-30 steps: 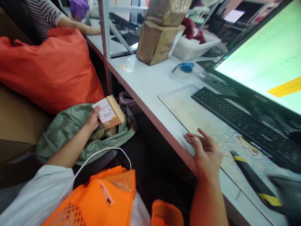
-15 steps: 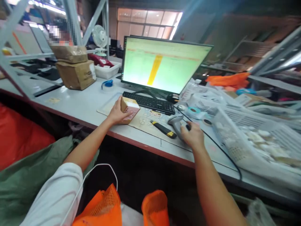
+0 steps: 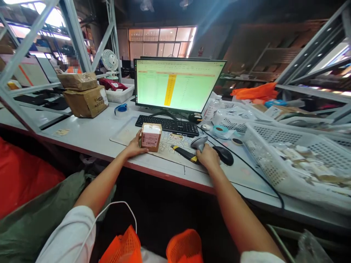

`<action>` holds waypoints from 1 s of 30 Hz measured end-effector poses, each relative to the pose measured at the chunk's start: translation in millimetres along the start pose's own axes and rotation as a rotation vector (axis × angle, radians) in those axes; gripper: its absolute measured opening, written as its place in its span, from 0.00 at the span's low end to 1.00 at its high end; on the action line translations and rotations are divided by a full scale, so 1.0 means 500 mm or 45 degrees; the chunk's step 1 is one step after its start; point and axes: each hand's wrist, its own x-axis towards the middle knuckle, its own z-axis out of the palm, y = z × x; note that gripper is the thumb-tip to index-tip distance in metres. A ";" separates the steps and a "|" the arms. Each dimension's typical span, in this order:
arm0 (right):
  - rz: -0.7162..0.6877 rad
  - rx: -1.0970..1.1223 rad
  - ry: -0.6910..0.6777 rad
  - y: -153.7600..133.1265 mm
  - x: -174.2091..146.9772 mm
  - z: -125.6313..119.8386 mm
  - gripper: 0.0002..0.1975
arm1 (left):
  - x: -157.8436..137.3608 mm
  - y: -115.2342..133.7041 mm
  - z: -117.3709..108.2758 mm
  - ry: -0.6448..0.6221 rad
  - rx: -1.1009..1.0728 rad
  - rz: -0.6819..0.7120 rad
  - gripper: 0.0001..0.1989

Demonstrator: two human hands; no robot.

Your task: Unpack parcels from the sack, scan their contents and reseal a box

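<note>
A small cardboard box [image 3: 150, 138] with a printed label on its near side stands on the desk mat [image 3: 120, 135]. My left hand [image 3: 135, 147] grips its left side, thumb along the lower front edge. My right hand [image 3: 208, 156] is wrapped around the handle of a grey barcode scanner [image 3: 199, 142], whose head points left towards the box. Just left of that hand lies a yellow and black utility knife [image 3: 185, 154]. A black mouse [image 3: 224, 155] sits right beside it.
Behind the box are a black keyboard [image 3: 167, 125] and a lit monitor [image 3: 178, 86]. White baskets [image 3: 263, 153] with packets fill the right side. Tape rolls [image 3: 221, 130] and a black cable [image 3: 255, 170] lie between. Stacked cartons [image 3: 86, 100] stand left; a person [image 3: 71, 62] is beyond.
My right hand has moved from the mouse area onto the scanner and lifted it. The box has turned so its label faces me, with my left hand still on it. The view has shifted.
</note>
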 end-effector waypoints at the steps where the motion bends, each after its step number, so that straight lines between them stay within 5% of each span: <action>1: -0.011 -0.006 -0.001 0.003 -0.001 -0.005 0.24 | 0.006 0.012 -0.002 0.016 0.013 0.000 0.66; 7: -0.159 0.150 0.061 0.046 -0.042 -0.089 0.24 | 0.023 0.077 -0.040 0.308 0.076 0.189 0.59; 13: -0.876 0.542 -0.228 -0.002 -0.176 -0.185 0.19 | -0.008 0.022 -0.028 0.062 -0.033 -0.074 0.61; 16: -1.012 0.430 -0.353 -0.058 -0.220 -0.190 0.22 | -0.020 -0.002 -0.018 0.052 -0.053 -0.142 0.65; 20: -1.026 0.266 -0.391 -0.102 -0.218 -0.174 0.20 | -0.018 -0.001 -0.017 0.047 -0.100 -0.144 0.67; 24: -0.918 0.344 -0.298 -0.083 -0.144 -0.148 0.18 | -0.017 0.004 -0.019 0.035 -0.115 -0.182 0.66; 30: -0.216 0.029 -0.046 0.007 0.003 -0.061 0.23 | -0.018 -0.001 -0.018 0.028 -0.128 -0.184 0.64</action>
